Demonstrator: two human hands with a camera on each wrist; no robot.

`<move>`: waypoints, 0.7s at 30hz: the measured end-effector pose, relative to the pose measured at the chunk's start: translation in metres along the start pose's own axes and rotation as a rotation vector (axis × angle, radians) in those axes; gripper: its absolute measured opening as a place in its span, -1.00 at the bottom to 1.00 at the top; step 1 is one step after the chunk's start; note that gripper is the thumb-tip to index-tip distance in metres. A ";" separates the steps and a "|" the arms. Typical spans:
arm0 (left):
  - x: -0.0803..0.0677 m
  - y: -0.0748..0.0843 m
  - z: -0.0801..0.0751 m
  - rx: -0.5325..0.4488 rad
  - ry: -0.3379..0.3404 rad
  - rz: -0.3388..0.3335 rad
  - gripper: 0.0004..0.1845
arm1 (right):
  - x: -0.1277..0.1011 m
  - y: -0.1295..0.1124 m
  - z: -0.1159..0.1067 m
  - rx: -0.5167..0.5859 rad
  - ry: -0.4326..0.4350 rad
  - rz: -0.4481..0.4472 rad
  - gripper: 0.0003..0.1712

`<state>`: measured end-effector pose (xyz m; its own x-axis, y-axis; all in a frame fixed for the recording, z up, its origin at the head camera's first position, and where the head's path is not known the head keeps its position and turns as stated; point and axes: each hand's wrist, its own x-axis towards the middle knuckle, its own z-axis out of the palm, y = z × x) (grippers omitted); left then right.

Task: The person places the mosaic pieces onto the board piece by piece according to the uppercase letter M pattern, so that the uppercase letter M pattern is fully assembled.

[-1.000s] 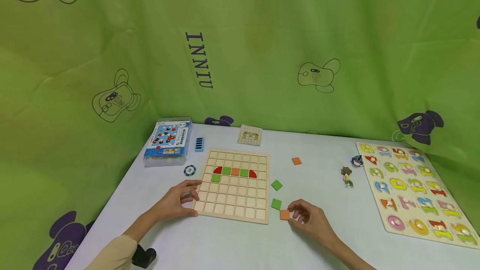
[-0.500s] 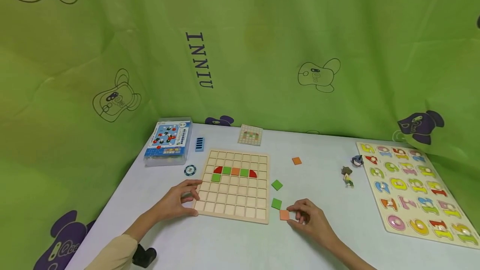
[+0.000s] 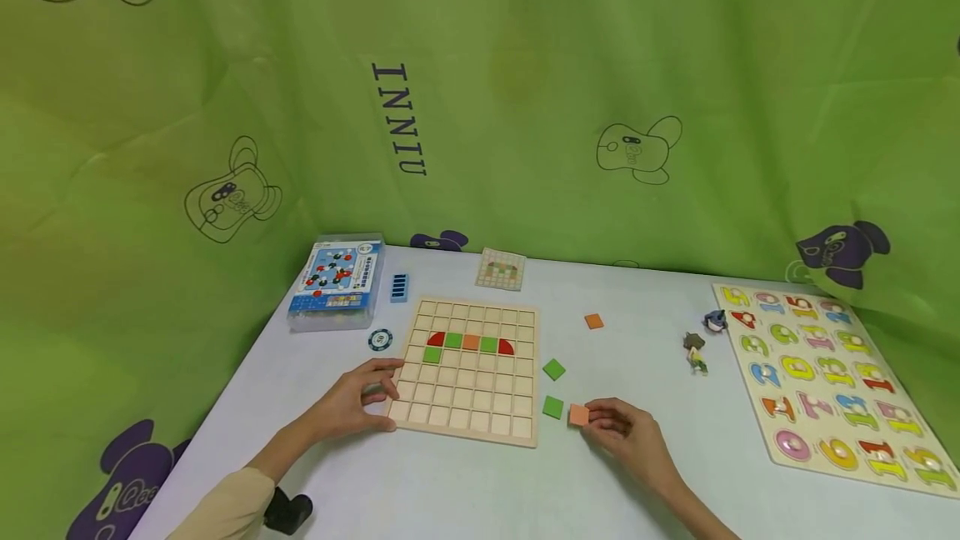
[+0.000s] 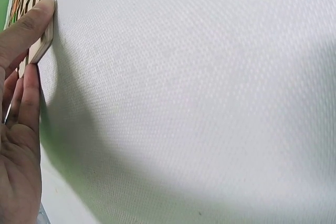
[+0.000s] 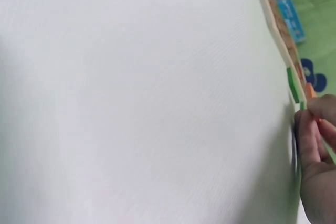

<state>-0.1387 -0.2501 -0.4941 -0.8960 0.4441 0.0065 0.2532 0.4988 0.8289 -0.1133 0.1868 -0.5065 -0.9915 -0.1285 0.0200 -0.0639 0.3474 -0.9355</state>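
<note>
A square wooden grid board [image 3: 465,398] lies on the table. Red quarter-round tiles, green squares and an orange square sit in its upper cells. My left hand [image 3: 348,401] holds the board's left side near its front corner; in the left wrist view the thumb [image 4: 39,14] rests on its rim. To the right of the board, my right hand [image 3: 630,440] pinches an orange square tile [image 3: 578,415] between thumb and fingers. Two loose green square tiles, the nearer [image 3: 552,407] and the farther [image 3: 554,369], lie between that hand and the board. Another orange tile [image 3: 594,321] lies farther back.
Behind the board lies a small pattern card [image 3: 500,270]. A clear box with a blue label [image 3: 335,282], a blue piece [image 3: 399,288] and a round chip [image 3: 380,340] are at left. Two figurines [image 3: 695,354] and a number puzzle board [image 3: 832,382] are at right.
My right hand has taken up the orange tile, which has moved slightly back and to the right, away from the nearer green tile. The left hand and the board have stayed put.
</note>
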 end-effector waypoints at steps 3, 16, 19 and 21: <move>0.000 -0.001 0.000 0.001 -0.003 -0.003 -0.68 | 0.001 -0.002 0.001 0.028 0.025 0.042 -0.66; 0.000 -0.004 0.001 -0.015 0.003 0.003 -0.68 | 0.013 -0.015 0.012 0.166 0.071 0.063 -0.65; -0.001 -0.003 0.001 -0.014 0.004 0.009 -0.68 | 0.017 -0.016 0.018 0.209 0.065 0.066 -0.65; -0.001 -0.004 0.001 -0.010 0.004 0.012 -0.68 | 0.019 -0.017 0.022 0.235 0.062 0.068 -0.65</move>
<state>-0.1387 -0.2518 -0.4978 -0.8945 0.4468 0.0185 0.2602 0.4864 0.8341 -0.1285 0.1584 -0.4979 -0.9981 -0.0524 -0.0311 0.0242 0.1269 -0.9916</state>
